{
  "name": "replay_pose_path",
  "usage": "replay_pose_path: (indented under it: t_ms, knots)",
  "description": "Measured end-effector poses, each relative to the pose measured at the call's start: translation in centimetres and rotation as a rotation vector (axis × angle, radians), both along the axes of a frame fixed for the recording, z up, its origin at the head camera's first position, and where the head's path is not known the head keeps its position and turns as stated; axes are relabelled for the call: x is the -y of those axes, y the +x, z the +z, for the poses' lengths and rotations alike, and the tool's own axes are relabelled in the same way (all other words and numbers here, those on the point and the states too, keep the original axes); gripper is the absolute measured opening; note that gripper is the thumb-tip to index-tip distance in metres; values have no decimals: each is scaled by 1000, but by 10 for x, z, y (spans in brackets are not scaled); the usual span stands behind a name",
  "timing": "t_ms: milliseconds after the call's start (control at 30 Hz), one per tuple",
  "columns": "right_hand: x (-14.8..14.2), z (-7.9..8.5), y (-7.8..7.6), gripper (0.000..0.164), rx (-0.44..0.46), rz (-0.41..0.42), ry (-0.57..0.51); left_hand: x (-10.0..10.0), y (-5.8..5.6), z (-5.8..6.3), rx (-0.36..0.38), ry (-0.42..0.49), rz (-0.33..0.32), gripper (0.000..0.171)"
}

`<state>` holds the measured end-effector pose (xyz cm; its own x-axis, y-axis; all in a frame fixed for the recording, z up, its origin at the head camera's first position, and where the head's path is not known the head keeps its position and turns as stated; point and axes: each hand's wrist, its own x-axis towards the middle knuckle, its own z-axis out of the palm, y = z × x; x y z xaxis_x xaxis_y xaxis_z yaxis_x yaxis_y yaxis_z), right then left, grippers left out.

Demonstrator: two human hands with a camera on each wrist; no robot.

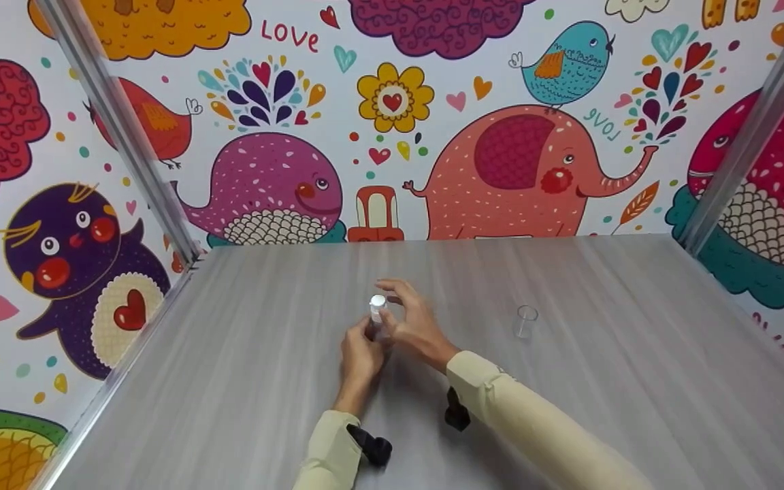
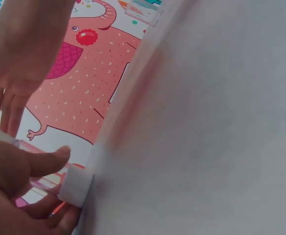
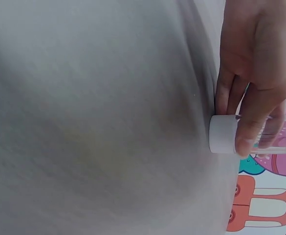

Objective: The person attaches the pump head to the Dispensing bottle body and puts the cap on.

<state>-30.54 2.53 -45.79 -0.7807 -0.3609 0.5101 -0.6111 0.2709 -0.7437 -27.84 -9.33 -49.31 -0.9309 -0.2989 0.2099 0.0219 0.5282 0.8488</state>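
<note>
A small clear bottle [image 3: 275, 137] with a white top [image 1: 378, 300] and a white base [image 2: 77, 185] stands upright, its base right at the table surface. My left hand [image 1: 361, 354] grips its clear middle, thumb on one side and fingers on the other. Beside the top is my right hand [image 1: 421, 331], fingers extended and spread past the cap, thumb close to the bottle. In the left wrist view the right hand's straight fingers [image 2: 8, 110] reach behind the white top. Only a sliver of the right hand shows at the right wrist view's edge.
A clear, empty-looking cup [image 1: 527, 321] stands on the table to the right of the hands. The grey wood-grain table [image 1: 263, 354] ends at a wall [image 1: 392, 156] printed with cartoon animals. Metal posts [image 1: 120, 129] rise at the back corners.
</note>
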Motion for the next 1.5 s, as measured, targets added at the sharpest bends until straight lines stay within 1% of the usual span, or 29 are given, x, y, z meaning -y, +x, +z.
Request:
replay_pose_path:
  t_ms: [133,333,633,767,900,1000,1100,1300,1500]
  knots:
    - [0,-2,1,48,-17,32,40,-1,-1,0,1,-10,13,24]
    - [1,-2,2,41,-42,10,72,-2,0,1,9,-7,23,30]
    - [1,-3,1,35,-51,-22,112,-2,0,2,24,7,12,23]
    - [1,-1,-1,32,-83,-13,141,-1,-1,2,22,10,17,18]
    - [-1,2,-3,31,-81,1,169,0,-1,2,27,28,14,12]
    - [-2,5,-4,32,-66,10,177,0,-1,2,29,31,17,12]
    - [-3,6,-5,34,-68,11,187,-1,-1,1,20,26,23,12]
    - [-3,8,-5,35,-71,-23,222,-2,0,2,6,19,23,15]
    - [-3,10,-5,33,-64,-41,208,-4,1,1,-22,17,22,14]
